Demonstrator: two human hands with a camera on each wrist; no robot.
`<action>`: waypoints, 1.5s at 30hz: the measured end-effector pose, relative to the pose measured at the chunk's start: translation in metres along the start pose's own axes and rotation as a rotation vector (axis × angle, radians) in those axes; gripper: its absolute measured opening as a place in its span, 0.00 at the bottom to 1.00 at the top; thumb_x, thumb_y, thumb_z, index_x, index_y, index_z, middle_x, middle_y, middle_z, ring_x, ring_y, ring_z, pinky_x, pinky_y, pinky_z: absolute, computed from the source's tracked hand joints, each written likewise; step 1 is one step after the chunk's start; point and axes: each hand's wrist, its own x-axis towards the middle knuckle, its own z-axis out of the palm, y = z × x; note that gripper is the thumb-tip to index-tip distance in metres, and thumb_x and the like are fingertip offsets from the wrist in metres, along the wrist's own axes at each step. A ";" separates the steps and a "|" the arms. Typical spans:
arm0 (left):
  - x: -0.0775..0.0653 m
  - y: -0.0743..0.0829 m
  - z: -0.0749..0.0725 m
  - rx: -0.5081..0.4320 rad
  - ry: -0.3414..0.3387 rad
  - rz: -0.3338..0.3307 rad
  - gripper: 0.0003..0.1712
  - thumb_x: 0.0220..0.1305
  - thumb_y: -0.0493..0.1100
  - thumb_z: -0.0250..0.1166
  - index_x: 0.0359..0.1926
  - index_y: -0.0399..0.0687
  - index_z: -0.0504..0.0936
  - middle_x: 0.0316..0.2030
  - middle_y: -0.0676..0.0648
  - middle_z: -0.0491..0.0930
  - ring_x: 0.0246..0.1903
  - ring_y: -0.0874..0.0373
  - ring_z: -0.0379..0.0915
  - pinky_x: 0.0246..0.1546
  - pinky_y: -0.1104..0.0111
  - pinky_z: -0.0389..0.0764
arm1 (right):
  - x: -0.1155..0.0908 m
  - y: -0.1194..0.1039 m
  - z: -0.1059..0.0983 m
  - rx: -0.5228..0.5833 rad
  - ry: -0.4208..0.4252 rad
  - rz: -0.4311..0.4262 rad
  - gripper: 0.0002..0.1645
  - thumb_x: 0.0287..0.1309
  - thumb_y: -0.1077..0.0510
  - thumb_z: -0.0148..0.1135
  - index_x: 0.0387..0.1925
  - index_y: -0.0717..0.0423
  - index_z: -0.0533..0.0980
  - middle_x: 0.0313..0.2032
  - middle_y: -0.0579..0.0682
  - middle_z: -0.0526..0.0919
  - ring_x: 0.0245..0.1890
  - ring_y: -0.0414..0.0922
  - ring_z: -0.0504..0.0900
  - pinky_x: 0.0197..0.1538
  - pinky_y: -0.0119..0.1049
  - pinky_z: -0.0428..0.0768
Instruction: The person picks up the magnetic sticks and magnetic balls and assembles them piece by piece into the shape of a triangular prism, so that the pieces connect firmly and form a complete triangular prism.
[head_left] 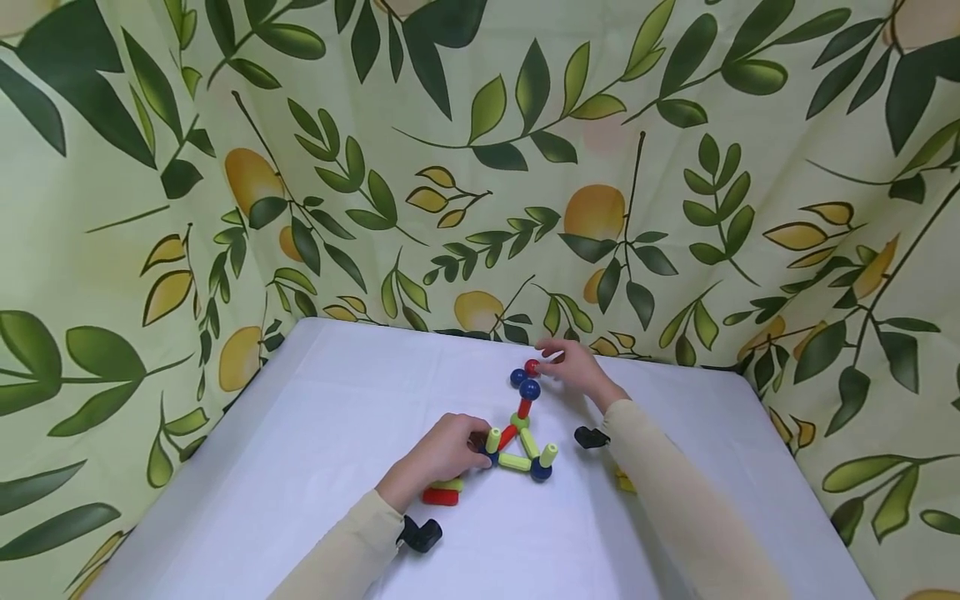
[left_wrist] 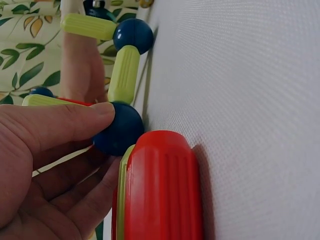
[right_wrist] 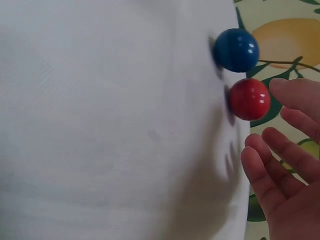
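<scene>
Thumb and fingers of my left hand (head_left: 450, 442) pinch a blue ball (left_wrist: 120, 129) at one corner of a triangle of magnetic rods and balls. Its sides are yellow-green rods (head_left: 515, 462) and a red rod (head_left: 507, 437). Another corner has a blue ball (head_left: 541, 469) with a yellow-green rod (head_left: 549, 454) standing on it; the far corner is a green ball (head_left: 519, 422) topped by a red rod and a blue ball (head_left: 529, 390). My right hand (head_left: 576, 369), fingers spread and loosely bent, hovers beside a loose red ball (right_wrist: 250, 99), which touches or nearly touches a loose blue ball (right_wrist: 236, 50).
By my left wrist lie a red rod (head_left: 440, 497) and yellow-green rods (head_left: 448, 483). Yellow pieces (head_left: 624, 481) sit partly hidden under my right forearm. The white table (head_left: 360, 392) ends at a leaf-patterned curtain (head_left: 480, 208) just behind the loose balls.
</scene>
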 end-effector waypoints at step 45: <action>0.000 -0.001 0.001 0.005 0.004 0.018 0.20 0.63 0.38 0.82 0.56 0.45 0.90 0.39 0.57 0.85 0.39 0.59 0.77 0.51 0.62 0.82 | -0.099 -0.041 -0.030 0.033 0.235 -0.246 0.24 0.65 0.60 0.79 0.61 0.54 0.84 0.49 0.51 0.88 0.47 0.50 0.86 0.54 0.48 0.87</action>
